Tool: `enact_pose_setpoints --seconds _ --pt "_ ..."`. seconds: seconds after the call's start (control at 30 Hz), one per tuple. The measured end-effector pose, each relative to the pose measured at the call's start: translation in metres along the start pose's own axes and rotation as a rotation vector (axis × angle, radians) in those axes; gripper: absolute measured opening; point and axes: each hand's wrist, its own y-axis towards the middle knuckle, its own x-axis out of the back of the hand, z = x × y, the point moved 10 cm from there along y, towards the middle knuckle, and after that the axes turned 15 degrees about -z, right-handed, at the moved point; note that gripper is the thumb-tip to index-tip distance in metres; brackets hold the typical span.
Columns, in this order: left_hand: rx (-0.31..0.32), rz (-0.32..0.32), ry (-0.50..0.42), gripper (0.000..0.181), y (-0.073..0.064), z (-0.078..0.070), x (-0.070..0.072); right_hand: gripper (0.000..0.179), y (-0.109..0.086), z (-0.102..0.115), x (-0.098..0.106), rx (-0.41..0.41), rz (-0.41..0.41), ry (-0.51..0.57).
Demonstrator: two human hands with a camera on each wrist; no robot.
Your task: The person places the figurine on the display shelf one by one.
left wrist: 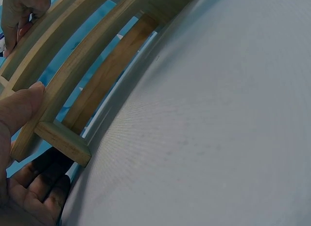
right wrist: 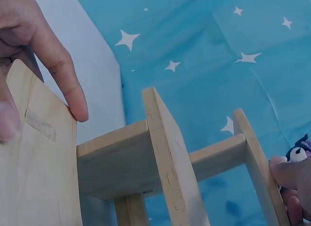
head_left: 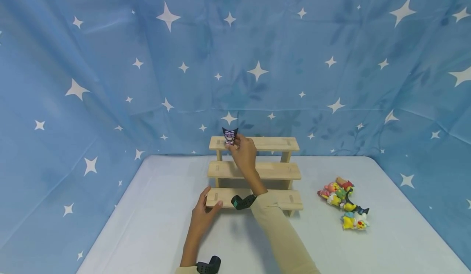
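We see the right hand [head_left: 244,151] pinching a black-eared figurine [head_left: 229,136] at the left end of the wooden stand's [head_left: 274,170] top step, left hand [head_left: 204,212] gripping its bottom step; only head view shows us the toy pile [head_left: 348,207] on the desk [head_left: 165,192]

Beige sleeves [head_left: 281,233], black wrist cameras [head_left: 243,202], right one with a seemingly green patch [head_left: 236,202]

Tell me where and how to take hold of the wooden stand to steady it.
Probably best by the left end of the bottom board, from the left: that end juts past its leg and is narrow enough for the left hand to span front to back, while the right arm crosses the middle.
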Motion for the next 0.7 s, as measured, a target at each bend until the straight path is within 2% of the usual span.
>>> enact_pose_setpoints --seconds 0.7 --pt "0.005 -0.006 0.023 0.078 0.0014 0.0027 -0.0008 0.044 0.0000 -0.0010 -0.0013 -0.010 -0.008 -0.024"
